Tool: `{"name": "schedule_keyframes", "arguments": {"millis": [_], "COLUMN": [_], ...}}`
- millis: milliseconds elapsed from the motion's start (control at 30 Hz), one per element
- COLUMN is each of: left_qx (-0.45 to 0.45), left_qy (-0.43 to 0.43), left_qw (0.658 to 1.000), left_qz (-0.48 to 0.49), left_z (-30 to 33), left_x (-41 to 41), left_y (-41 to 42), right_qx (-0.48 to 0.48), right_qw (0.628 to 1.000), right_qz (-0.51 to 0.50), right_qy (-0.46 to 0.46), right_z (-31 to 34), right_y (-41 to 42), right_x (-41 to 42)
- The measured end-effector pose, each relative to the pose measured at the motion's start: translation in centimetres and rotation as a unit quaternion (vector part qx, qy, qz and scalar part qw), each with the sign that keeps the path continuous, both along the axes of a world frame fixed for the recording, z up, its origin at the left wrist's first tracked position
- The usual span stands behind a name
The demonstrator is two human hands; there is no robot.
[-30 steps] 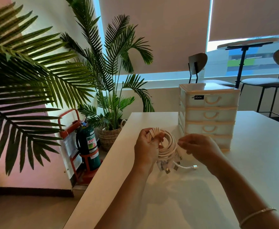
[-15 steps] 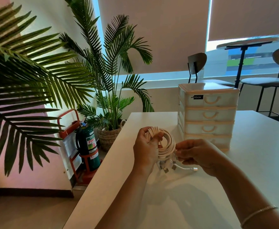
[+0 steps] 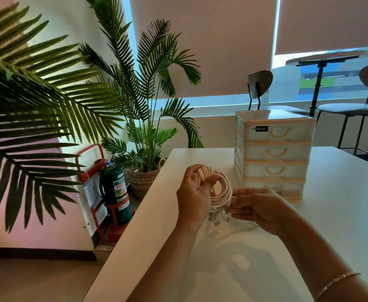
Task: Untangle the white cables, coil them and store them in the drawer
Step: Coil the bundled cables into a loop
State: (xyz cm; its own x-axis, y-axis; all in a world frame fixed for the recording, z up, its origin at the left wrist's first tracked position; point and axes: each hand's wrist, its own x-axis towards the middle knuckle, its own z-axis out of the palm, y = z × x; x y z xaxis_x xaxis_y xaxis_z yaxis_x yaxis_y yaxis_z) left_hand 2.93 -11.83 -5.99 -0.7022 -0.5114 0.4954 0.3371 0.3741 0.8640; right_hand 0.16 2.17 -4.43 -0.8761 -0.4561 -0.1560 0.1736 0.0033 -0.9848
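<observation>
While the left hand (image 3: 195, 194) holds the coil (image 3: 218, 188) as it did a second ago, the right hand (image 3: 258, 209) has closed in from the right: a second ago it hovered apart from the loops with a loose tail trailing toward it on the table (image 3: 342, 214), and now its fingertips meet the coil's lower right edge, where the plugs (image 3: 219, 219) hang. The tail that lay out to the right has mostly been drawn in; only a faint bit of cable shows under the right hand. I judge the coiling is nearly finished, with the last end being tucked or wrapped before storing.

The left fingers are curled round the far side of the loops, the thumb hooked through the middle, gripping the bundle just above the table. The right fingers are bent and bunched, pinching at the coil's edge or the loose end; which strand they hold I cannot tell.

The drawers (image 3: 274, 153) stand just beyond the hands, all four closed, so one has yet to be pulled out.
</observation>
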Motion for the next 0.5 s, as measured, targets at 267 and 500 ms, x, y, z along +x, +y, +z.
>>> {"name": "schedule_keyframes", "arguments": {"millis": [267,500], "left_qx": [0.030,0.065], "left_qy": [0.011,0.017], "left_qw": [0.999,0.997], "left_qz": [-0.008,-0.027], "left_z": [0.11,0.23], "left_x": [0.10,-0.04], "left_y": [-0.01,-0.11], "right_qx": [0.007,0.012], "right_qw": [0.999,0.999], "right_qz": [0.003,0.000], "right_qy": [0.031,0.042], "right_z": [0.60,0.70], "right_y": [0.32,0.32], "right_x": [0.24,0.33]}}
